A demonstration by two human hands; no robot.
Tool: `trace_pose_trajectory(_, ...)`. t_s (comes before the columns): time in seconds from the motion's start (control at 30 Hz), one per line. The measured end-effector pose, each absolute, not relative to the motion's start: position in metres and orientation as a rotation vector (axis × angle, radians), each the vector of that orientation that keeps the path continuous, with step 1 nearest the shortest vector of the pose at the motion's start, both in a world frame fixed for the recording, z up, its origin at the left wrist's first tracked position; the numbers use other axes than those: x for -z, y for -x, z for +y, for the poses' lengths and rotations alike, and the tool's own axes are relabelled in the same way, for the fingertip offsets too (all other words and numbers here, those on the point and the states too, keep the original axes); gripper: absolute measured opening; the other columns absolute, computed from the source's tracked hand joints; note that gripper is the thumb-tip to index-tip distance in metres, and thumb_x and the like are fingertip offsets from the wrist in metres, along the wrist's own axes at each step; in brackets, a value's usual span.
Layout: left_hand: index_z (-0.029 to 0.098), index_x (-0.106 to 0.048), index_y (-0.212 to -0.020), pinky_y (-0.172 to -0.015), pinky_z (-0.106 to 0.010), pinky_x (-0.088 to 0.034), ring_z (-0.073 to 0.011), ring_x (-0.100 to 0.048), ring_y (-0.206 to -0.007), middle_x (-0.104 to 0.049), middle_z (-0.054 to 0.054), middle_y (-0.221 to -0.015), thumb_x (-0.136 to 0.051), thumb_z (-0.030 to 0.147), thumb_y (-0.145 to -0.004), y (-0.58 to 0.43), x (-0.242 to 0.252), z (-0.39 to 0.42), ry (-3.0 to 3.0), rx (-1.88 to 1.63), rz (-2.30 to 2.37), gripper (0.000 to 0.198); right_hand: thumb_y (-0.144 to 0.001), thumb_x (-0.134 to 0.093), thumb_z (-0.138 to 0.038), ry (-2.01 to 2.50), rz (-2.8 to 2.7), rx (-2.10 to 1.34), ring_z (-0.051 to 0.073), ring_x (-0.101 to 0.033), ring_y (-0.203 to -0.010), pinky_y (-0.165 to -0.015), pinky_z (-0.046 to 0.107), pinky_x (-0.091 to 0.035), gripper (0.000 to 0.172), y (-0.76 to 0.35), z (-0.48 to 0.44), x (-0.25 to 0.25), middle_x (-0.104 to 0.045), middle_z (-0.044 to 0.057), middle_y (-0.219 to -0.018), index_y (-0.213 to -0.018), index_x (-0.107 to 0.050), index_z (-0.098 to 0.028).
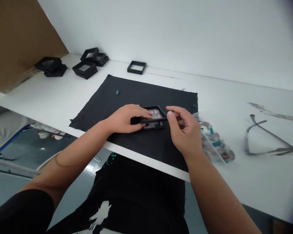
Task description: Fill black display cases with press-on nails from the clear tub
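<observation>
A small black display box (pixel 153 116) lies open on a black cloth (pixel 127 97) in the middle of the white table (pixel 246 107). Something pale shows inside it under clear film. My left hand (pixel 125 118) lies over the box's left side with its fingers curled on the edge. My right hand (pixel 184 130) pinches the box's right front edge between thumb and fingers. A clear plastic bag of small coloured pieces (pixel 216 143) lies just right of my right hand.
Several black frame boxes (pixel 88 63) stand at the back left, one lone frame (pixel 136 67) near the wall. A small blue piece (pixel 117 92) lies on the cloth. Grey straps (pixel 261 136) lie at the right. A brown board (pixel 17 39) leans at the far left.
</observation>
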State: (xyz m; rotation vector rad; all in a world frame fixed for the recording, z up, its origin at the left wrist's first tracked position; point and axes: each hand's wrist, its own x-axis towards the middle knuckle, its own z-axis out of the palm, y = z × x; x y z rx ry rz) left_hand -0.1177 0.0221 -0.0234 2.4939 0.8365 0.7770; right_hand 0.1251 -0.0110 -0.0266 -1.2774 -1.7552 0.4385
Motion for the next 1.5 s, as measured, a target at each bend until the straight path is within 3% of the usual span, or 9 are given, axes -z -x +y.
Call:
trace_pose_trajectory(0.1, 0.026, -0.071, -0.127, -0.124, -0.051, -0.036, -0.0302, -0.056, -0.140, -0.065, -0.008, -0.143, -0.081, 0.055, -0.082, 0.121, 0.029, 0.013, -2.543, -0.662, 0.838, 0.055, -0.095, -0.063, -0.036, 1.244, -1.942, -0.337, 0.022, -0.061, -0.084, -0.072, 0.037, -0.050, 0.018, -0.129, -0.009, 0.028, -0.066, 0.006, -0.087, -0.099, -0.076, -0.024)
trace_pose_trajectory(0.2, 0.030, -0.065, -0.138, -0.127, -0.053, -0.031, -0.0312, -0.046, -0.149, -0.054, -0.006, -0.155, -0.081, 0.063, -0.078, 0.124, 0.032, 0.007, -2.594, -0.555, 0.897, 0.070, -0.090, -0.069, -0.036, 1.232, -2.064, -0.363, 0.024, -0.061, -0.089, -0.082, 0.042, -0.050, 0.013, -0.132, -0.006, 0.031, -0.064, 0.006, -0.092, -0.089, -0.078, -0.027)
trace_pose_trajectory(0.4, 0.029, -0.058, -0.145, -0.127, -0.052, -0.031, -0.0288, -0.045, -0.150, -0.050, -0.005, -0.158, -0.068, 0.059, -0.092, 0.121, 0.034, 0.002, -2.655, -0.505, 1.004, 0.061, -0.087, -0.073, -0.038, 1.222, -2.053, -0.467, 0.025, -0.062, -0.092, -0.089, 0.046, -0.048, 0.013, -0.133, -0.004, 0.036, -0.063, 0.006, -0.094, -0.082, -0.078, -0.028)
trace_pose_trajectory(0.7, 0.032, -0.056, -0.147, -0.123, -0.047, -0.035, -0.0261, -0.040, -0.152, -0.042, -0.002, -0.163, -0.055, 0.056, -0.101, 0.114, 0.031, -0.003, -2.686, -0.385, 1.150, 0.052, -0.092, -0.066, -0.039, 1.194, -2.101, -0.596, 0.021, -0.062, -0.080, -0.074, 0.038, -0.048, 0.018, -0.128, -0.006, 0.038, -0.064, 0.004, -0.085, -0.083, -0.072, -0.024)
trace_pose_trajectory(0.87, 0.025, -0.049, -0.152, -0.122, -0.048, -0.037, -0.0283, -0.040, -0.152, -0.041, -0.008, -0.164, -0.053, 0.053, -0.101, 0.114, 0.033, -0.003, -2.653, -0.393, 1.278, 0.059, -0.089, -0.068, -0.040, 1.150, -2.145, -0.595, 0.023, -0.064, -0.084, -0.076, 0.039, -0.050, 0.019, -0.124, -0.006, 0.039, -0.066, 0.005, -0.089, -0.099, -0.074, -0.025)
trace_pose_trajectory(1.2, 0.023, -0.047, -0.154, -0.126, -0.047, -0.033, -0.0269, -0.036, -0.155, -0.041, -0.008, -0.164, -0.045, 0.056, -0.105, 0.116, 0.035, -0.012, -2.653, -0.382, 1.304, 0.059, -0.095, -0.060, -0.043, 1.129, -2.188, -0.553, 0.024, -0.067, -0.087, -0.078, 0.041, -0.052, 0.023, -0.121, -0.006, 0.041, -0.072, 0.005, -0.088, -0.094, -0.075, -0.026)
trace_pose_trajectory(1.37, 0.029, -0.048, -0.153, -0.127, -0.053, -0.028, -0.0262, -0.034, -0.156, -0.038, -0.006, -0.166, -0.036, 0.051, -0.109, 0.115, 0.039, -0.013, -2.656, -0.368, 1.307, 0.051, -0.094, -0.060, -0.042, 1.126, -2.194, -0.545, 0.026, -0.066, -0.088, -0.086, 0.046, -0.051, 0.022, -0.120, -0.008, 0.041, -0.073, 0.006, -0.088, -0.092, -0.074, -0.025)
trace_pose_trajectory(1.5, 0.029, -0.048, -0.152, -0.126, -0.059, -0.027, -0.0285, -0.034, -0.155, -0.038, -0.007, -0.165, -0.041, 0.054, -0.106, 0.115, 0.040, -0.013, -2.653, -0.392, 1.297, 0.053, -0.094, -0.061, -0.042, 1.130, -2.205, -0.547, 0.028, -0.064, -0.090, -0.088, 0.047, -0.049, 0.021, -0.119, -0.009, 0.040, -0.072, 0.007, -0.088, -0.090, -0.073, -0.026)
